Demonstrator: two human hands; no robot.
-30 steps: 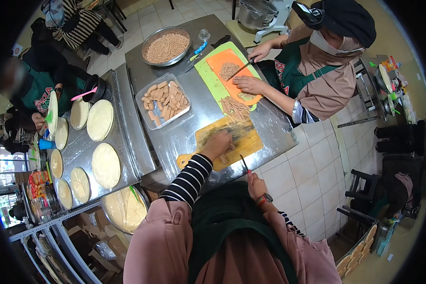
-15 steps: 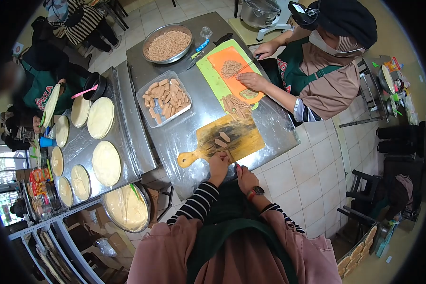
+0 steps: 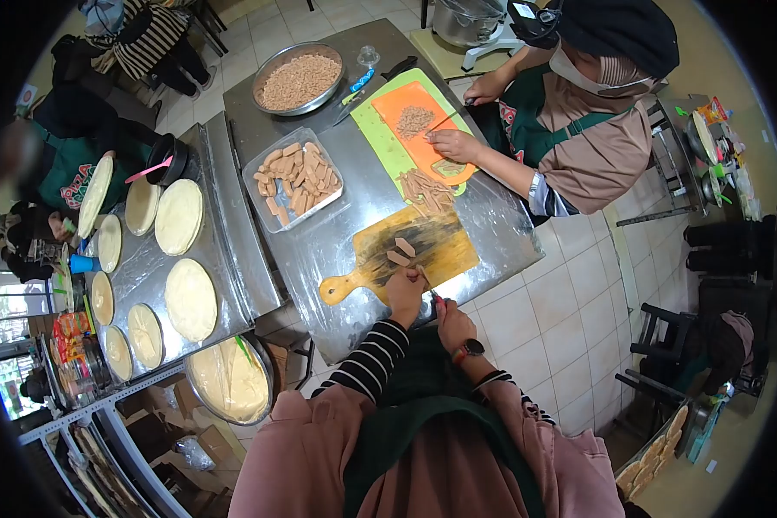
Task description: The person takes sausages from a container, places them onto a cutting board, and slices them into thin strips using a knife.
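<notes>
A wooden cutting board (image 3: 371, 246) with a round handle lies at the table's near edge. My left hand (image 3: 403, 289) is at the board's near edge, its fingers closed on a piece of sausage, mostly hidden. Just right of it, my right hand (image 3: 454, 326) is wrapped round the red handle of a knife (image 3: 438, 299), whose blade reaches the board's edge by my left fingers. Two cut sausage pieces (image 3: 398, 257) lie on the board beyond my left hand. Past the board is a pile of sausage strips (image 3: 425, 191).
A plastic tub (image 3: 295, 226) of sausage pieces and a steel bowl (image 3: 295, 109) of chopped bits stand beyond. At right, a co-worker (image 3: 570, 147) cuts on an orange board (image 3: 432, 161). Flat dough rounds (image 3: 191, 300) cover the left table.
My left hand has come back from the middle of the board to its near edge, uncovering cut pieces. The knife and my right hand have moved left, close beside it.
</notes>
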